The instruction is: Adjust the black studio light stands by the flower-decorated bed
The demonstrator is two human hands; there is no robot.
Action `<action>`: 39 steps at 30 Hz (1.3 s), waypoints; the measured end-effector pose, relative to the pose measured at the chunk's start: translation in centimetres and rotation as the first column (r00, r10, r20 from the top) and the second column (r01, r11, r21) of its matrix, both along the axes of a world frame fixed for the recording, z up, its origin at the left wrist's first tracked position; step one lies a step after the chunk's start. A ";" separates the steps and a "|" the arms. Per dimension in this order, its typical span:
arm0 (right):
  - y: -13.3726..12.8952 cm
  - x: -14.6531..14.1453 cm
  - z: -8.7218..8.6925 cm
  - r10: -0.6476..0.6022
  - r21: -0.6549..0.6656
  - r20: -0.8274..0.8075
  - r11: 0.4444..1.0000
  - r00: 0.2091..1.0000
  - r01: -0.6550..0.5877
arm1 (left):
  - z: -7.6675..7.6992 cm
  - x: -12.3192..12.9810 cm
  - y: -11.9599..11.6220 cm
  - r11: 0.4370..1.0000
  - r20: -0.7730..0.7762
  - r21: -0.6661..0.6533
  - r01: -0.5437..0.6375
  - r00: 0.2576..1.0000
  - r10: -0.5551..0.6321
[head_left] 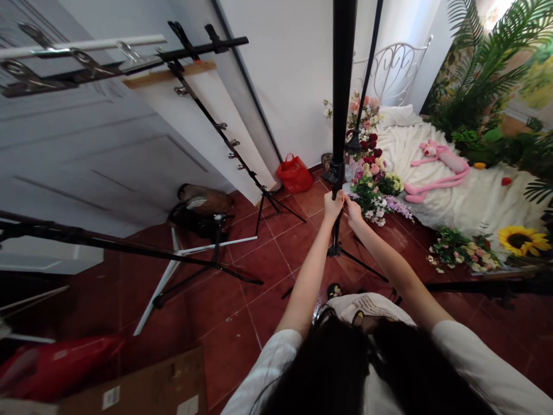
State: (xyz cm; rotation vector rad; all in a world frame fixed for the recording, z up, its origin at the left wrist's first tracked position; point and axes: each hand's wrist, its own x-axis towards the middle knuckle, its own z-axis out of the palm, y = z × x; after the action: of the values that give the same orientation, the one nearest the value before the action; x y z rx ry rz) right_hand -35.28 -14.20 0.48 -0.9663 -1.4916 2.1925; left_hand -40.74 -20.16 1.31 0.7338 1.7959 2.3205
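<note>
A tall black light stand (pixel 344 86) rises in front of me, its tripod legs low on the tiled floor. My left hand (pixel 333 204) is wrapped round its pole just below a black clamp collar (pixel 334 170). Close beside it, my right hand (pixel 353 210) is closed at the same stretch of pole, fingertips nearly meeting the left hand. What lies under the fingers is hidden. Just right of the stand are artificial flowers (pixel 374 167).
A bed with a white blanket (pixel 479 204) holds a pink plush toy (pixel 449 161). A sunflower (pixel 523 240) lies at its corner. To the left are a backdrop stand with clips (pixel 207 112), a red bag (pixel 295 174), another tripod (pixel 207 264) and a cardboard box (pixel 147 383).
</note>
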 end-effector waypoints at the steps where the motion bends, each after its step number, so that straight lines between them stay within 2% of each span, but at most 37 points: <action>1: 0.0 -0.2 0.1 -0.037 0.010 0.009 0.999 0.999 0.036 | 0.0 0.0 0.0 1.000 -0.003 -0.002 0.002 1.000 -0.002; 5: -0.1 -0.3 0.5 -0.165 0.030 0.054 0.986 0.985 0.163 | 0.0 -0.1 -0.1 1.000 -0.015 -0.020 -0.005 1.000 0.005; 7: 0.1 0.3 0.8 -0.163 0.003 0.088 0.987 0.983 0.163 | 0.1 -0.1 -0.1 0.999 -0.019 -0.031 -0.011 1.000 0.011; 10: 1.1 2.6 1.1 -0.010 -0.029 0.078 1.000 0.997 0.012 | 0.2 -0.1 -0.1 0.999 -0.018 -0.042 -0.005 1.000 0.005; 13: 3.1 6.1 1.4 0.149 0.030 0.031 0.988 0.988 -0.150 | 0.1 0.0 -0.1 0.998 -0.006 -0.055 0.010 1.000 -0.010; 16: 5.7 10.5 2.1 0.217 0.102 0.015 0.971 0.976 -0.217 | 0.0 0.0 -0.2 0.998 -0.014 -0.055 0.008 1.000 -0.009; 19: 8.5 15.9 3.5 0.186 0.212 0.016 0.959 0.982 -0.186 | 0.0 -0.1 -0.3 0.999 -0.022 -0.050 0.013 1.000 -0.014; 22: 10.8 22.4 5.0 0.047 0.334 0.014 0.941 0.999 -0.049 | 0.1 -0.2 -0.4 0.999 -0.014 -0.040 0.023 1.000 -0.023; 26: 12.5 31.5 5.6 -0.228 0.376 0.002 0.903 0.974 0.211 | 0.2 -0.2 -0.7 0.999 -0.008 -0.028 0.028 1.000 -0.028; 29: 12.2 37.8 5.0 -0.380 0.377 0.018 0.859 0.925 0.345 | 0.4 -0.1 -1.1 0.999 -0.013 -0.044 0.020 1.000 -0.021; 31: 11.2 41.5 4.6 -0.395 0.365 0.063 0.864 0.916 0.348 | 0.4 0.0 -1.2 0.996 -0.007 -0.089 -0.014 1.000 0.013; 33: 10.0 44.6 4.3 -0.361 0.333 0.124 0.893 0.924 0.303 | 0.5 0.0 -1.3 0.986 0.009 -0.152 -0.070 0.997 0.072; 36: 8.4 47.8 4.3 -0.330 0.271 0.164 0.921 0.930 0.279 | 0.4 -0.1 -1.2 0.963 0.014 -0.218 -0.155 0.987 0.162; 39: 7.9 49.5 4.1 -0.380 0.266 0.158 0.905 0.912 0.331 | 0.2 -0.2 -1.1 0.925 -0.024 -0.273 -0.265 0.963 0.269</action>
State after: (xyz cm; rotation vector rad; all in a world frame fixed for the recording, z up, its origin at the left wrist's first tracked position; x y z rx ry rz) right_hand 14.23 -6.35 4.57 -1.2980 -1.4772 1.6593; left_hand -40.97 -21.23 1.51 0.4542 2.2746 2.1464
